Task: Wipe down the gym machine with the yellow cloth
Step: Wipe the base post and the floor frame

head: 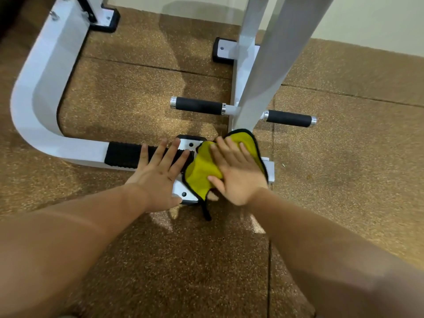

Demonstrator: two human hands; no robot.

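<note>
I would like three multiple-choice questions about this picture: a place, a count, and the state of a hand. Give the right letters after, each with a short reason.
1. Where is the yellow cloth?
A) folded in a bucket
B) hung on a hook
C) on the white frame's base, under the right hand

2. How many black handles stick out of the upright post?
A) one
B) two
C) four

3. How is the left hand?
A) flat, fingers spread, on the black tread
B) pinching the cloth
C) lifted in the air

1 C: the right hand presses it there.
2 B: one each side of the post.
3 A: it holds nothing.
</note>
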